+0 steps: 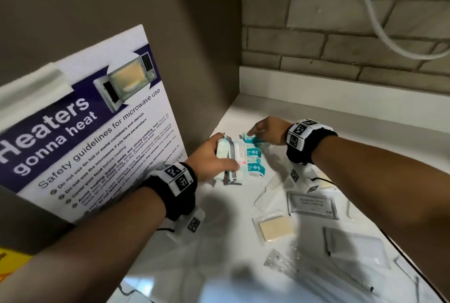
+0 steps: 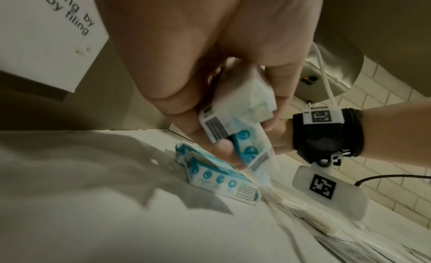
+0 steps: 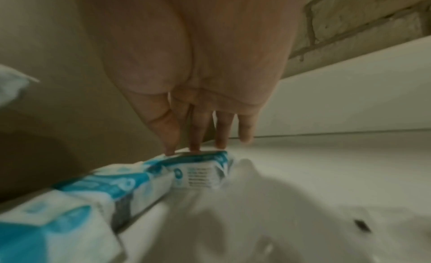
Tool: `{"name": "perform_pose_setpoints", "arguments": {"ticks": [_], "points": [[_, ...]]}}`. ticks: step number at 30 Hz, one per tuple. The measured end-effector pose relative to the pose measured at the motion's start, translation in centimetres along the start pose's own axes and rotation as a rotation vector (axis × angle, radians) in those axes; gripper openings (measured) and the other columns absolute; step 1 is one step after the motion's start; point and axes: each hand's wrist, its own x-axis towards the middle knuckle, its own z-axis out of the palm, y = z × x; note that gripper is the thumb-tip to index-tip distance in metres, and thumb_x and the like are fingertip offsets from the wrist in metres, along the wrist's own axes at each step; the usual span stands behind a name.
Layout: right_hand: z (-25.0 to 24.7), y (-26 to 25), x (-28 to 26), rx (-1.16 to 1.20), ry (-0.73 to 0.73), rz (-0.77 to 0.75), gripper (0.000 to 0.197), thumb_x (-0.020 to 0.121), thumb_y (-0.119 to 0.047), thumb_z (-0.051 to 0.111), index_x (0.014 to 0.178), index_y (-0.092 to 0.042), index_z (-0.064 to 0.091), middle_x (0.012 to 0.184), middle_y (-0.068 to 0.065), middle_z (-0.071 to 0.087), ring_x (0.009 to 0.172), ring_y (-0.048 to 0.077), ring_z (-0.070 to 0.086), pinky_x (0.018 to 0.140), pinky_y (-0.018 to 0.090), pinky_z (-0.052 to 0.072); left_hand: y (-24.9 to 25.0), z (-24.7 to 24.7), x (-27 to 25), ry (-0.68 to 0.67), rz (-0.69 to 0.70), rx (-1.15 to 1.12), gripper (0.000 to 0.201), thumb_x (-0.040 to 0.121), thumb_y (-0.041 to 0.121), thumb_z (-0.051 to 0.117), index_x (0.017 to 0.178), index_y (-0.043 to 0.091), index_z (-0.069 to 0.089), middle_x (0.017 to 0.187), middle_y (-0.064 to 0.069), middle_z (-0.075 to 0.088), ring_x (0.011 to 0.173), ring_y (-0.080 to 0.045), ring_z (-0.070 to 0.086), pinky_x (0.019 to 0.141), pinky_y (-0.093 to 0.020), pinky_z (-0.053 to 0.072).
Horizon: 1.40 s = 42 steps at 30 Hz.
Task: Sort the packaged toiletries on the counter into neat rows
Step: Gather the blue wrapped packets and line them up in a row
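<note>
My left hand (image 1: 214, 156) grips a small stack of white-and-teal packets (image 1: 232, 159) just above the white counter (image 1: 328, 117), near the corner. In the left wrist view its fingers (image 2: 283, 90) and thumb curl round that stack (image 2: 217, 123), barcode side out. Right of it a row of teal packets (image 1: 254, 156) lies on the counter. My right hand (image 1: 264, 130) reaches over the row's far end. Its straight fingers (image 3: 198, 130) touch the top edge of the end teal packet (image 3: 200, 167). One more teal packet (image 2: 221, 182) lies flat below my left thumb.
A microwave safety poster (image 1: 85, 120) leans on the left wall. Nearer me lie a shampoo sachet (image 1: 313, 203), a tan pad in clear wrap (image 1: 275, 227) and several clear packets (image 1: 355, 246). A brick wall (image 1: 341, 42) with a hose backs the counter, whose edge runs down the right.
</note>
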Motion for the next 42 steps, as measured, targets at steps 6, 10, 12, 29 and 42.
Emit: {"name": "perform_pose_setpoints", "arguments": {"ticks": [6, 10, 12, 29, 42], "points": [[-0.1, -4.0, -3.4, 0.332, 0.059, -0.096, 0.028, 0.088, -0.018, 0.064, 0.116, -0.014, 0.063, 0.112, 0.008, 0.067, 0.093, 0.018, 0.059, 0.088, 0.031, 0.049, -0.8, 0.7, 1.3, 0.155, -0.023, -0.062, 0.075, 0.043, 0.022, 0.078, 0.115, 0.015, 0.055, 0.101, -0.009, 0.072, 0.089, -0.028, 0.072, 0.080, -0.051, 0.058], [0.3, -6.1, -6.9, 0.305, -0.116, -0.115, 0.057, 0.082, -0.011, 0.068, 0.134, -0.016, 0.044, 0.111, 0.000, 0.058, 0.094, 0.016, 0.057, 0.083, 0.027, 0.048, -0.6, 1.4, 2.7, 0.214, -0.022, -0.143, 0.074, 0.040, 0.030, 0.075, 0.111, 0.012, 0.059, 0.091, -0.010, 0.072, 0.080, -0.029, 0.072, 0.065, -0.046, 0.060], [0.4, -6.2, -8.0, 0.080, -0.129, -0.121, 0.077, 0.072, -0.018, 0.080, 0.136, -0.018, 0.038, 0.110, -0.001, 0.054, 0.096, 0.016, 0.054, 0.081, 0.025, 0.047, -1.3, 1.7, 4.4, 0.225, -0.021, -0.140, 0.068, 0.046, 0.037, 0.076, 0.107, 0.011, 0.062, 0.090, -0.010, 0.073, 0.081, -0.029, 0.072, 0.067, -0.050, 0.060], [-1.3, -3.2, -10.0, 0.765, 0.072, 0.074, 0.027, 0.091, 0.010, 0.039, 0.106, -0.011, 0.047, 0.104, 0.030, 0.062, 0.073, 0.036, 0.065, 0.063, 0.038, 0.058, 2.7, 1.5, 0.1, 0.162, -0.051, -0.079, 0.057, 0.070, 0.036, 0.064, 0.120, 0.013, 0.048, 0.080, -0.010, 0.064, 0.059, -0.022, 0.057, 0.050, -0.025, 0.043], [-1.5, -1.5, -10.1, 0.727, 0.078, 0.050, 0.023, 0.087, 0.010, 0.055, 0.088, -0.010, 0.045, 0.086, 0.013, 0.057, 0.068, 0.032, 0.065, 0.056, 0.033, 0.058, 1.5, 1.1, -0.1, 0.094, 0.016, -0.051, 0.049, 0.083, -0.003, 0.060, 0.123, 0.010, 0.035, 0.104, -0.019, 0.063, 0.075, -0.021, 0.065, 0.051, -0.024, 0.055]]}}
